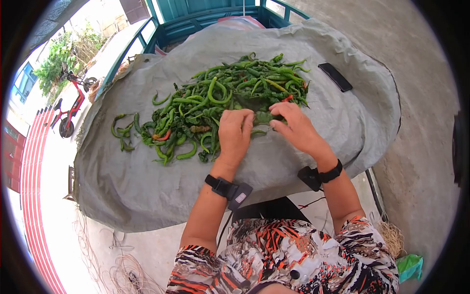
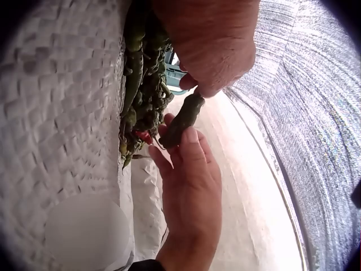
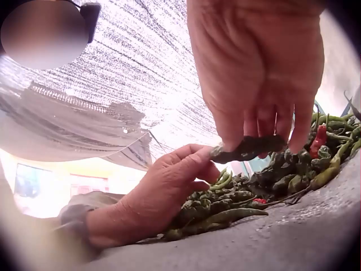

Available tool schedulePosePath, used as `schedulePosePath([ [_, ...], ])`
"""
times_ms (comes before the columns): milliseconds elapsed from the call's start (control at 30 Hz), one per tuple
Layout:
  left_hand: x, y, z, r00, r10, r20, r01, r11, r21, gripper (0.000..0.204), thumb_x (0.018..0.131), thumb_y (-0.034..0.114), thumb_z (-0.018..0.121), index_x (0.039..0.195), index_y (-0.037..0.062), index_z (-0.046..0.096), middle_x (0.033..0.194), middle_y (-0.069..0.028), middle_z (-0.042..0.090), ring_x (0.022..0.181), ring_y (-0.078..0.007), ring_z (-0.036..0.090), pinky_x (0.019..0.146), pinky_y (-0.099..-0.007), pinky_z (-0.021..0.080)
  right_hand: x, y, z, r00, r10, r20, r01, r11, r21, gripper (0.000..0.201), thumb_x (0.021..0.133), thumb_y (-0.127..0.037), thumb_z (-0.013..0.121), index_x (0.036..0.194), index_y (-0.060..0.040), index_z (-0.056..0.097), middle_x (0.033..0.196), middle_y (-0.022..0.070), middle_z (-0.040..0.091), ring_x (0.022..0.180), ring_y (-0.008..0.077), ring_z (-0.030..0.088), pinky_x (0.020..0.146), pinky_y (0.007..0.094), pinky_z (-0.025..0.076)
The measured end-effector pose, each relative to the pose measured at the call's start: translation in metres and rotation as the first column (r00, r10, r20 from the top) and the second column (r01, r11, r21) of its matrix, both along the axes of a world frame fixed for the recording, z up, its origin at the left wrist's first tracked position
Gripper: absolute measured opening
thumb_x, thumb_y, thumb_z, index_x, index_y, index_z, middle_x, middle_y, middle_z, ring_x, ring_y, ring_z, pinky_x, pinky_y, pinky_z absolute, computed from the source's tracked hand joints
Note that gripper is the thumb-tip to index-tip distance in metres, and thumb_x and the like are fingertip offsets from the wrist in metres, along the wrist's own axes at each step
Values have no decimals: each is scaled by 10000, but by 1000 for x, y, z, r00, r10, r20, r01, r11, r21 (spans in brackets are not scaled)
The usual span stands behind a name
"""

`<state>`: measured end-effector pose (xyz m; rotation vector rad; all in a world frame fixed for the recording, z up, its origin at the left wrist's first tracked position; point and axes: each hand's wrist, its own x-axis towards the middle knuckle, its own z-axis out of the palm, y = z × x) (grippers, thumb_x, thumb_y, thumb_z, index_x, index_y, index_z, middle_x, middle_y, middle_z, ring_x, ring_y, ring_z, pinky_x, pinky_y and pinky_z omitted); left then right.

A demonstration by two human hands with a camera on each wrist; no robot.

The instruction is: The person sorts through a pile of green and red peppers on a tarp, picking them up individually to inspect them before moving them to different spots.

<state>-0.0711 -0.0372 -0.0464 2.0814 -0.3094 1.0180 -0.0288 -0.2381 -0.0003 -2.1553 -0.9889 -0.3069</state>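
A dark green pepper (image 2: 185, 119) is held between the two hands, above the cloth at the near edge of the pepper pile (image 1: 196, 103). The left hand (image 1: 235, 133) pinches one end of it between thumb and fingers; in the right wrist view that hand (image 3: 163, 192) comes from the left. The right hand (image 1: 301, 128) pinches the other end, its thumb and fingers on the pepper (image 3: 248, 149) in the right wrist view. Green peppers, with a few red ones (image 3: 318, 141), lie just behind the hands.
A grey cloth (image 1: 274, 166) lies under the peppers. A black phone (image 1: 335, 77) rests on it at the right. Several peppers (image 1: 125, 131) lie apart at the left. Behind stands a teal metal frame (image 1: 205, 17); a red bicycle (image 1: 73, 105) is farther off at the left.
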Motion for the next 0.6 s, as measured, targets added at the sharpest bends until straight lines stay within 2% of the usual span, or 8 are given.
schedulePosePath([
  [67, -1, -1, -5, 996, 83, -39, -87, 988, -125, 173, 989, 97, 573, 1141, 29, 616, 958, -97, 610, 822, -199, 589, 738, -321, 496, 7, 5, 4, 991, -81, 109, 78, 997, 27, 269, 844, -161, 698, 1065, -54, 590, 1149, 117, 620, 1095, 331, 547, 945, 416, 449],
  [133, 3, 0, -10, 991, 135, -2, -134, 983, -123, 166, 998, 89, 556, 1141, 25, 612, 959, -95, 618, 828, -190, 595, 732, -312, 494, 17, 12, 11, 957, -195, 215, 184, 981, 69, 271, 837, -153, 702, 1067, -56, 595, 1150, 114, 625, 1102, 332, 545, 942, 418, 452],
  [233, 4, 0, -11, 987, 159, 14, -153, 968, -196, 164, 1012, 79, 525, 1141, 21, 607, 955, -89, 630, 832, -172, 602, 719, -295, 490, 13, 27, 23, 897, -388, 214, 356, 918, 174, 284, 827, -151, 702, 1077, -53, 608, 1143, 117, 631, 1076, 350, 581, 897, 428, 480],
  [333, 4, 0, -10, 989, 151, 5, -144, 956, -257, 165, 1020, 77, 509, 1141, 19, 606, 940, -80, 639, 819, -154, 603, 701, -283, 486, -2, 37, 19, 973, -162, -167, 120, 964, -237, 338, 806, -144, 705, 1115, -59, 597, 1126, 122, 631, 1031, 359, 625, 846, 451, 502],
  [367, 4, -1, -10, 989, 146, 1, -141, 953, -269, 166, 1022, 78, 506, 1141, 19, 606, 933, -77, 641, 812, -148, 602, 695, -280, 485, -8, 37, 9, 979, -168, -113, 127, 943, -307, 350, 816, -151, 700, 1139, -75, 590, 1123, 121, 633, 1017, 346, 635, 832, 440, 508],
  [433, 3, -3, -8, 992, 121, -36, -126, 944, -307, 157, 996, 49, 520, 1120, 13, 607, 918, -105, 625, 804, -223, 616, 708, -321, 498, -15, 41, -15, 986, -168, -5, 149, 886, -440, 375, 834, -164, 690, 1187, -109, 576, 1117, 121, 638, 990, 321, 656, 805, 419, 519],
  [467, 2, -2, -7, 993, 111, -50, -121, 938, -326, 154, 982, 35, 526, 1110, 10, 608, 910, -120, 618, 800, -260, 623, 715, -342, 505, -13, 43, -17, 983, -182, -12, 158, 882, -444, 388, 836, -165, 687, 1203, -117, 569, 1111, 120, 640, 991, 321, 656, 802, 425, 520],
  [600, 3, -2, -9, 994, 94, -59, -108, 946, -305, 141, 984, 39, 528, 1098, 15, 606, 917, -125, 622, 799, -260, 631, 708, -347, 508, -2, 47, -23, 971, -232, -52, 180, 861, -475, 411, 849, -160, 674, 1242, -135, 559, 1082, 122, 646, 993, 317, 657, 796, 444, 518],
])
